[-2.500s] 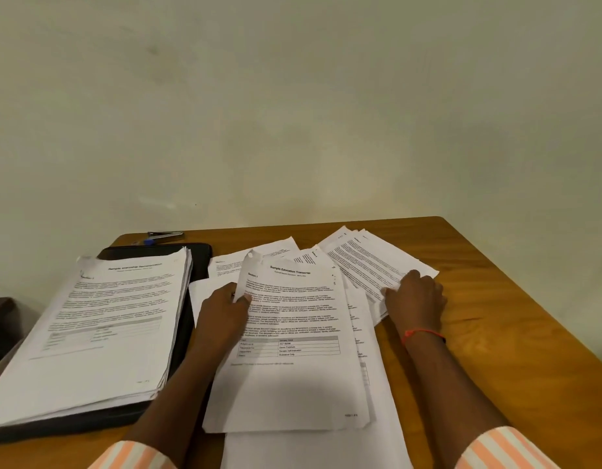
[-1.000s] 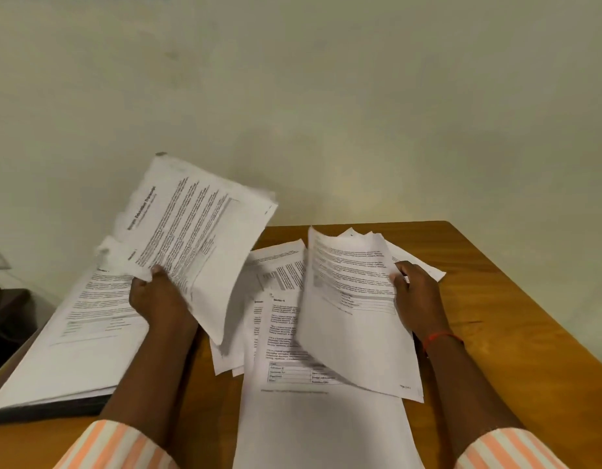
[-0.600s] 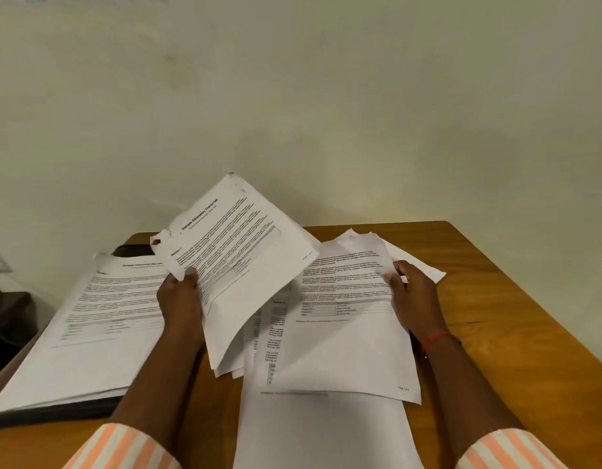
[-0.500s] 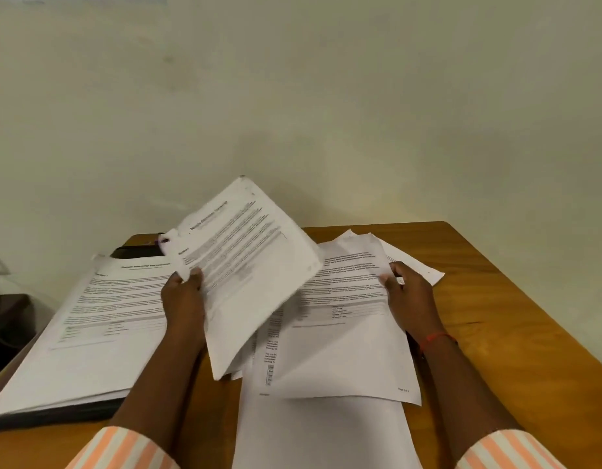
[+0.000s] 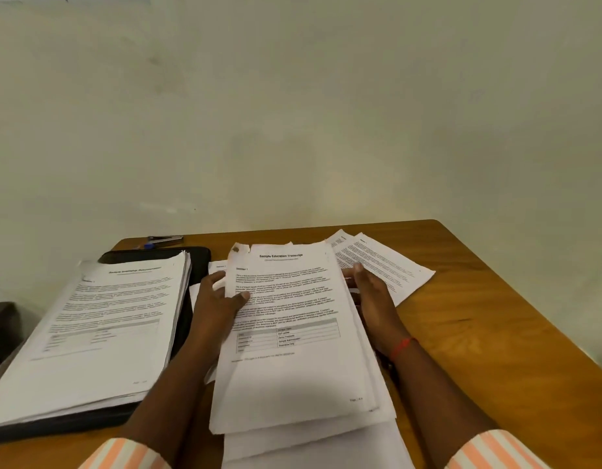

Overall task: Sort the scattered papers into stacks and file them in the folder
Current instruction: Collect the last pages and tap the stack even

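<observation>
A stack of printed white sheets [image 5: 293, 360] headed "Sample Education Transcript" lies in the middle of the wooden table [image 5: 496, 333]. My left hand [image 5: 218, 299] holds its left edge, thumb on the top sheet. My right hand [image 5: 370, 296] lies against the stack's right edge, fingers straight. A thick second stack [image 5: 100, 326] rests on the open black folder [image 5: 198, 258] at the left. A few loose sheets [image 5: 387, 265] fan out beyond my right hand.
A blue pen [image 5: 150, 246] and a dark clip [image 5: 166, 238] lie at the table's far left edge by the wall. More white paper [image 5: 313, 448] sticks out under the middle stack toward me. A dark object [image 5: 1, 330] stands left of the table.
My left hand brought the raised transcript sheets down onto the middle stack. My right hand let go of its sheet, now under them, and moved to the stack's right edge.
</observation>
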Demonstrator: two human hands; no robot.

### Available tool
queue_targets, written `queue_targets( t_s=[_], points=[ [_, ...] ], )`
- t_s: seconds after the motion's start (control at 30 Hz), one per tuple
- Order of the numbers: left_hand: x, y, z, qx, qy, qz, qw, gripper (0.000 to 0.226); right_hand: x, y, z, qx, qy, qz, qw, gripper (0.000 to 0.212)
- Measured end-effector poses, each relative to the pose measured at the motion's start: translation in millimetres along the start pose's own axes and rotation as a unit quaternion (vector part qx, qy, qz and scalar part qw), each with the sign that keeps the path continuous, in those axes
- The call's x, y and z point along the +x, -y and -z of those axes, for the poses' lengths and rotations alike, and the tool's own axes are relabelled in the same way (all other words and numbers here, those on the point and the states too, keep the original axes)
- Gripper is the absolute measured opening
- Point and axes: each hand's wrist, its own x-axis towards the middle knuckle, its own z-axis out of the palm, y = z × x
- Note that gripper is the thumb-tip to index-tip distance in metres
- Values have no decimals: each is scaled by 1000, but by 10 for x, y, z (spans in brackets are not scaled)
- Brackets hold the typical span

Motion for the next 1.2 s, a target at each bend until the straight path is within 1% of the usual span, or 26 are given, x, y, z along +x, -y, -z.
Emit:
queue_targets(
  t_s=[0.07,0.13,0.2,0.23,0.27,0.3,0.33,0.37,0.4,0.43,0.47,0.53,0.63,0.7,0.77,0.83,0.9,1.03,1.1,1.13,1.2],
  points=[
    [20,-3,41,-39,23,39,998,60,15,-15,9,-9,24,-23,999,26],
    [29,-5,53,-73,49,85,993,54,32,-35,0,-15,30,-41,999,26],
    [10,-18,34,-72,61,91,991,38,56,-27,5,-16,-1,-38,999,19],
    [0,-20,14,-57,57,81,993,32,66,-13,39,-53,-39,-26,997,16],
    [-7,-18,-2,-40,48,70,996,29,90,-5,102,-131,-95,-14,987,19],
    [-7,-11,-14,-26,35,64,997,28,127,-17,206,-248,-161,-11,955,24],
    [-9,4,-18,-19,25,60,998,27,147,-25,322,-364,-218,-23,905,31],
    [-10,19,-25,-18,17,61,998,27,161,-45,432,-443,-253,-48,859,42],
    [-11,41,-29,-21,12,64,998,26,162,-68,510,-481,-264,-81,832,53],
    [-13,62,-31,-25,9,65,998,26,166,-100,547,-494,-257,-106,824,62],
    [-15,75,-37,-26,6,62,998,26,162,-112,542,-498,-244,-117,824,69],
    [-19,86,-53,-23,4,54,998,25,174,-116,463,-510,-222,-111,824,77],
    [-15,102,-69,-18,0,47,999,24,197,-97,343,-520,-206,-98,823,83],
    [-6,120,-71,-16,1,47,999,25,202,-113,349,-509,-215,-98,828,83],
    [5,134,-65,-20,0,48,999,26,209,-128,415,-526,-239,-103,810,79],
    [9,140,-66,-26,1,49,998,27,231,-136,515,-543,-255,-115,792,69],
    [10,141,-61,-29,4,51,998,28,266,-159,607,-519,-260,-113,807,61],
    [16,148,-57,-28,4,50,998,26,286,-191,671,-414,-272,-71,866,52],
    [14,145,-57,-27,3,45,999,25,261,-155,676,-354,-324,-50,876,50],
    [5,135,-55,-28,2,43,999,24,255,-116,688,-317,-371,-35,872,48],
    [-4,128,-56,-37,0,42,998,24,262,-30,766,-233,-484,-4,843,42]
  ],
)
